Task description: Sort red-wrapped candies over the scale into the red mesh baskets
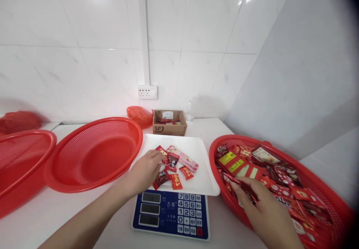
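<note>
My left hand (148,166) reaches over the white weighing tray (196,142) of a scale. Its fingers are closed at a red-wrapped candy (160,150). Beside them on the tray lie a dark red candy (172,161), a pink packet (185,158), an orange-red candy (176,182) and a few similar pieces. My right hand (258,202) is inside the right red basket (300,159), its thumb and fingers pinching a small red snack packet (230,178). Part of that packet is hidden by the hand. Many wrapped snacks fill the basket around it.
The scale's blue keypad panel (170,214) faces me. A red basket (94,159) stands to the left, with another red basket (25,166) beyond it. Behind the tray are a cardboard box (169,128), a red plastic bag (139,116) and a clear bottle (190,111).
</note>
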Available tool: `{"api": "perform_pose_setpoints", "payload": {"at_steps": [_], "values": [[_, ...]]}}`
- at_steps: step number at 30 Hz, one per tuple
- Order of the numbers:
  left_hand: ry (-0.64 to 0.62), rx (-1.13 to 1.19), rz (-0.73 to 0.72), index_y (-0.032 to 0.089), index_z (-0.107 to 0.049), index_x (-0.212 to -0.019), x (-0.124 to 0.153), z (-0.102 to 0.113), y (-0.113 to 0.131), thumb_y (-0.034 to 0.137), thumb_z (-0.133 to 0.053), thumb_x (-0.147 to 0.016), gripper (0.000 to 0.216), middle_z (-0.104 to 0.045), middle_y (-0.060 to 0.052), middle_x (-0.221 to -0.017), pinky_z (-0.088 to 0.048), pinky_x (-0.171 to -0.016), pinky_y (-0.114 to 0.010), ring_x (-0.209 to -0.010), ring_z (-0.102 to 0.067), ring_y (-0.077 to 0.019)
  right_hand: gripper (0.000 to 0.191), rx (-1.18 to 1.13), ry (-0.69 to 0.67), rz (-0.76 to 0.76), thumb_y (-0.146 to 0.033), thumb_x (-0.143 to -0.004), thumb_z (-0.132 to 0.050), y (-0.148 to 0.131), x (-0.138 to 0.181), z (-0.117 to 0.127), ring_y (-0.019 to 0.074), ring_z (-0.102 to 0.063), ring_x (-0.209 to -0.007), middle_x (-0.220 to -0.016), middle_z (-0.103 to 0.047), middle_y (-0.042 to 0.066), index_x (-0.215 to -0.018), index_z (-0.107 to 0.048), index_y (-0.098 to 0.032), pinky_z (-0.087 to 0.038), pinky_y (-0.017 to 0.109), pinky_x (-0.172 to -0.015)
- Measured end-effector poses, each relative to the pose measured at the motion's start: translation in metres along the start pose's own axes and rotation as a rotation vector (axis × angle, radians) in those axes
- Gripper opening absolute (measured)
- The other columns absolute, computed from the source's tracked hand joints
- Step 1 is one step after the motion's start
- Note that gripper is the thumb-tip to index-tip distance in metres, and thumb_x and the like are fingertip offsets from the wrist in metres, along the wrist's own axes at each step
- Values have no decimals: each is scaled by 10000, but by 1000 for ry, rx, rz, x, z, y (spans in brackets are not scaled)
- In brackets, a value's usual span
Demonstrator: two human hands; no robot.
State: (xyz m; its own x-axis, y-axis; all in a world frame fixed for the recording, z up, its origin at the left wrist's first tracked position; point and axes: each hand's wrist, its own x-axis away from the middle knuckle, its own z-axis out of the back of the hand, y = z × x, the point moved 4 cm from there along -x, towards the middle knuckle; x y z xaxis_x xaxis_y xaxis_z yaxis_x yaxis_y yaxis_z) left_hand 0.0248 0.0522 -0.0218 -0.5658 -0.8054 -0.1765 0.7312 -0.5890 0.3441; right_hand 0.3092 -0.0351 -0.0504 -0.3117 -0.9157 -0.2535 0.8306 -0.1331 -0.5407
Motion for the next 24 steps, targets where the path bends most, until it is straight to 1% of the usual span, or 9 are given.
{"api": "perform_pose_setpoints", "payload": {"at_steps": [2, 5, 7, 9, 13, 15, 20, 24], "values": [[-36, -72, -6, 140, -569, -1135, -10, -5, -15, 23, -414, -827, 364, -586, -117, -1227, -399, -1015, -398, -1212, -472, -239, 516, 55, 24, -1, -564, -815, -395, 11, -4, -5, 342, -582, -1072, -1145, -631, 164, -1088, -594, -174, -480, 493, -899], [-86, -116, -26, 170, -522, -1237, -16, -13, -25, 69, -473, -824, 428, -545, -83, -1312, -362, -1058, -402, -1297, -398, -247, 594, 58, -7, 31, -548, -833, -351, 19, -4, -19, 319, -501, -1201, -1277, -555, 162, -1223, -530, -137, -412, 505, -1000], [-87, -153, -19, 200, -533, -1229, -18, -15, -26, 114, -460, -862, 384, -566, -63, -1282, -361, -1053, -407, -1266, -431, -245, 588, 36, -75, 44, -536, -850, -329, 21, -3, -26, 296, -478, -1234, -1323, -531, 138, -1254, -516, -151, -396, 495, -1026], [-61, -186, 10, 202, -570, -1178, -18, -16, -27, 142, -428, -895, 323, -605, -73, -1190, -382, -1016, -409, -1175, -504, -243, 576, 16, -120, 54, -528, -862, -318, 21, -2, -29, 283, -466, -1250, -1335, -528, 124, -1255, -518, -157, -380, 490, -1045], [-15, -252, 97, 167, -598, -1143, -17, -14, -29, 191, -408, -918, 295, -626, -113, -1015, -462, -855, -400, -937, -600, -250, 569, -6, -155, 61, -530, -868, -317, 21, -2, -27, 276, -468, -1253, -1337, -534, 113, -1249, -532, -165, -377, 488, -1052], [-6, -277, 125, 156, -611, -1121, -17, -14, -28, 217, -421, -917, 285, -623, -119, -970, -475, -799, -403, -881, -607, -260, 574, -9, -161, 59, -533, -866, -318, 21, -2, -26, 275, -470, -1253, -1339, -533, 110, -1251, -535, -166, -377, 488, -1053], [-12, -275, 124, 170, -634, -1057, -18, -15, -22, 276, -445, -918, 258, -623, -100, -958, -482, -775, -374, -871, -608, -248, 583, -12, -161, 51, -542, -849, -335, 19, -1, -25, 277, -483, -1244, -1326, -544, 109, -1232, -558, -162, -389, 479, -1048], [-31, -234, 92, 166, -629, -1063, -25, -16, -19, 243, -436, -920, 252, -620, -101, -992, -481, -808, -362, -948, -592, -248, 587, -33, -162, 57, -552, -839, -356, 18, -1, -25, 278, -499, -1229, -1312, -557, 115, -1215, -570, -156, -399, 472, -1041]]}}
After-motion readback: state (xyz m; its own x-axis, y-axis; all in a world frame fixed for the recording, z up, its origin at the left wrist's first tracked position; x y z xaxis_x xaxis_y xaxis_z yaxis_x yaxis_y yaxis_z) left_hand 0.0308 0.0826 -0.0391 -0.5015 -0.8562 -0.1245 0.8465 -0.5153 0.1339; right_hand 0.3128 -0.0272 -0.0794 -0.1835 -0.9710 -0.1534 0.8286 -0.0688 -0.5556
